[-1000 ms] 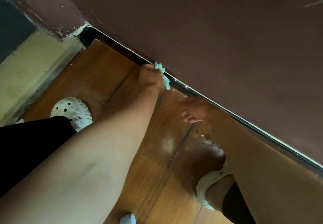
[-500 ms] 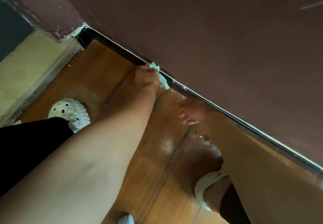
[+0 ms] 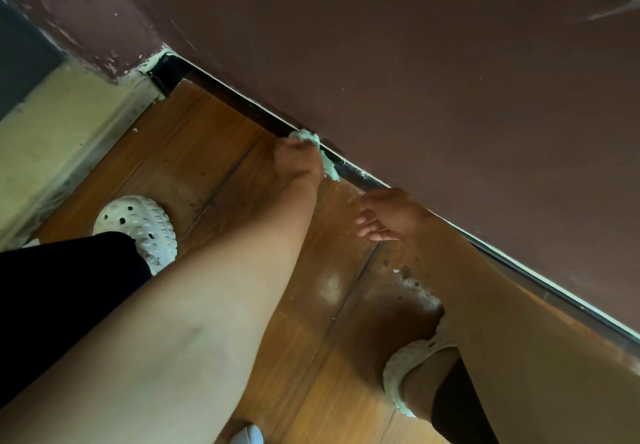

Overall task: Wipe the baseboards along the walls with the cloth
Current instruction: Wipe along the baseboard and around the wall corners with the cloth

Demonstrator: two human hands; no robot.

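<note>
A dark baseboard (image 3: 360, 175) with a pale top edge runs diagonally under the maroon wall, from the corner at upper left to the right edge. My left hand (image 3: 294, 163) reaches from the lower left and grips a crumpled pale green cloth (image 3: 329, 167), which it presses against the baseboard. The cloth shows above and to the right of the hand. My right hand (image 3: 388, 213) is empty and sits low by the baseboard a little further right, its fingers loosely curled over the wooden floor.
The wooden plank floor (image 3: 194, 139) has pale smudges and dark spots near my right arm. My feet in white perforated clogs stand at the left (image 3: 138, 222) and lower right (image 3: 398, 374). A beige threshold (image 3: 52, 132) borders the floor at the left, by the corner (image 3: 166, 63).
My left hand with the cloth has slid slightly along the baseboard toward the corner. My right hand has stayed in place.
</note>
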